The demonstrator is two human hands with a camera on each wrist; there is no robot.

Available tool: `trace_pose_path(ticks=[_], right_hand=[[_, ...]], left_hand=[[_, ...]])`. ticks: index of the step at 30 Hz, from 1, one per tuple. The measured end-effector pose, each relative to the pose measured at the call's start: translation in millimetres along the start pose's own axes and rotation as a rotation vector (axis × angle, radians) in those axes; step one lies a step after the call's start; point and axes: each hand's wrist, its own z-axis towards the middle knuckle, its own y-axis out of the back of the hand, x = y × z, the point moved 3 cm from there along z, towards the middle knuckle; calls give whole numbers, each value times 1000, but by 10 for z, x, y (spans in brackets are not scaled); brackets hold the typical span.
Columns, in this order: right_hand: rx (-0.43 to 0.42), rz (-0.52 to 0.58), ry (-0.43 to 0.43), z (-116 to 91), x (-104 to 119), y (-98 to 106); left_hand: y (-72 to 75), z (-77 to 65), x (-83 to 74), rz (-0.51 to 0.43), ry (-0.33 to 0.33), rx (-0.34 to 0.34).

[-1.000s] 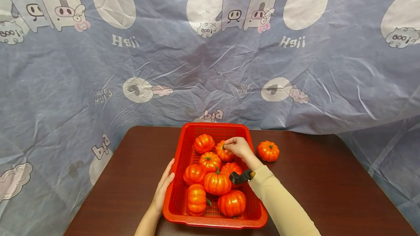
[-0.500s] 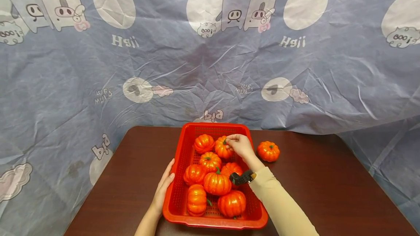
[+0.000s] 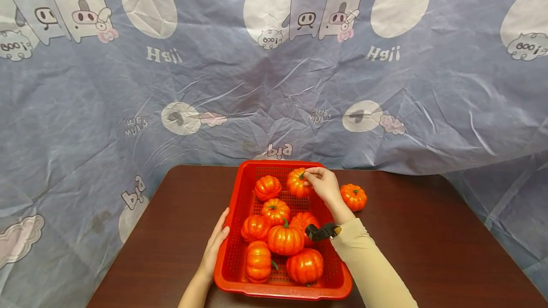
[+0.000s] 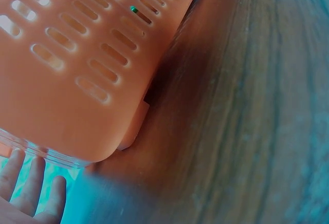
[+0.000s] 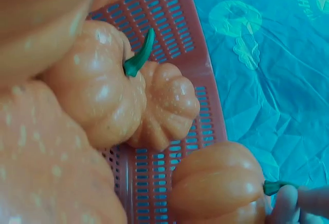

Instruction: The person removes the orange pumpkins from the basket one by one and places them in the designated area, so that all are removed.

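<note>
In the head view my right hand [image 3: 325,187] pinches the green stem of a small orange pumpkin [image 3: 296,185] at the far right corner of a red plastic basket [image 3: 282,292]. The right wrist view shows this pumpkin [image 5: 218,185] with thumb and fingertips on its stem [image 5: 273,186]. My left hand [image 3: 211,252] lies along the basket's left side with straight fingers against it. From the left wrist, those fingers [image 4: 35,183] show by the slotted basket wall [image 4: 56,95]. Several more pumpkins sit in the basket, among them one [image 3: 285,240] with its stem upright.
One pumpkin [image 3: 354,197] lies on the dark brown table [image 3: 428,232], just right of the basket and behind my right wrist. A blue-grey printed cloth [image 3: 274,84] hangs along the table's back edge. A black wrist camera [image 3: 322,232] juts over the basket from my right arm.
My right hand, still pinching the stem, has moved away from me and slightly right, bringing the pumpkin toward the basket's far right corner. The left hand stays at the basket's side.
</note>
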Motion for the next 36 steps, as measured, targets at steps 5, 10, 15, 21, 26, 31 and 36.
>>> trace_pose_path(ticks=[5, 10, 15, 21, 26, 31, 36], right_hand=[[-31, 3, -3, -1, 19, 124], [-86, 20, 24, -22, 64, 264], [-152, 13, 72, -37, 95, 391], [-199, -12, 144, -51, 125, 556], [-221, -46, 161, -59, 120, 716], [-264, -156, 162, -82, 92, 878], [-343, -245, 161, -91, -1, 1032]], left_hand=[[-3, -1, -11, -7, -7, 6], [13, 3, 5, 2, -6, -2], [30, 14, 36, 12, -7, -6], [25, 12, 33, -3, -8, 8], [22, 10, 27, -9, -8, 12], [14, 6, 13, -21, -9, 16], [0, -1, -11, -24, -13, 21]])
